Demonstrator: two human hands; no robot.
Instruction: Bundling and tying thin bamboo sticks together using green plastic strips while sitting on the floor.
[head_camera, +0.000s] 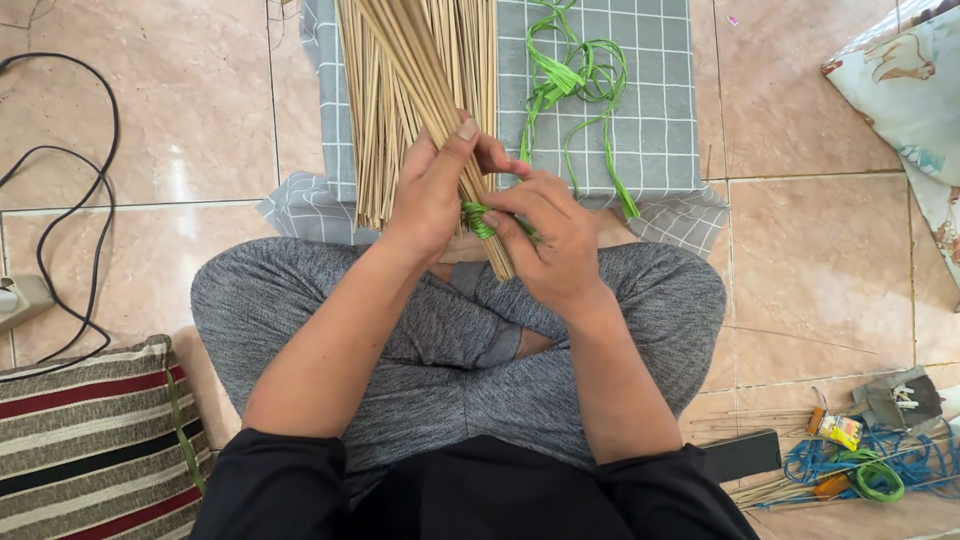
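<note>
Binding sticks with green cord, seated cross-legged on tile.

My left hand is wrapped round the sticks near their lower end, thumb up at 12; my right hand pinches the cord where it circles the bundle, fingertips pressed together at its 9 o'clock edge; both hands touch the bundle, left the higher one; the sticks' long axis runs from 11, up over the grey cloth, down to 5 at my lap, ends poking out just below the right thumb; loose cord trails off toward 1 on the cloth; black cable at 9; striped cushion at 7; clutter of blue string at 4.
</note>
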